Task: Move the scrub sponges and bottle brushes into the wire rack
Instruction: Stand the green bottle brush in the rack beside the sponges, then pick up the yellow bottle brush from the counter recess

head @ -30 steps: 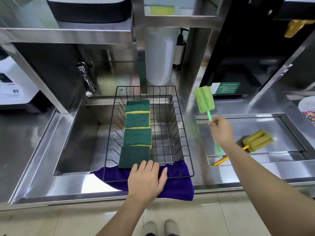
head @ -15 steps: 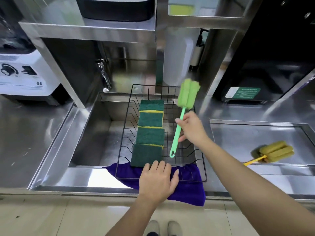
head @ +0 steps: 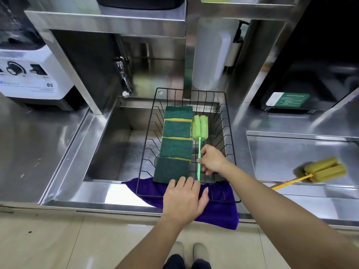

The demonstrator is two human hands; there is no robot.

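A black wire rack [head: 230,152] sits across the sink. Several green scrub sponges [head: 175,144] lie in a row down its left half. A green bottle brush [head: 200,127] lies in the rack just right of the sponges, foam head toward the back. My right hand [head: 212,159] is closed around the brush's thin handle. My left hand [head: 184,200] rests flat on the rack's front edge, fingers spread, over a purple cloth [head: 217,212]. A yellow bottle brush [head: 324,170] lies in the shallow steel tray on the right.
The steel sink basin [head: 114,144] lies under the rack, with a tap [head: 124,82] behind it. A white machine [head: 33,74] stands on the left counter. A shallow recessed tray [head: 281,156] is on the right. A white pump bottle [head: 211,55] stands behind the rack.
My right hand carried the green brush from above the right tray leftward over the rack and lowered it beside the sponges. My left hand stayed on the rack's front edge.
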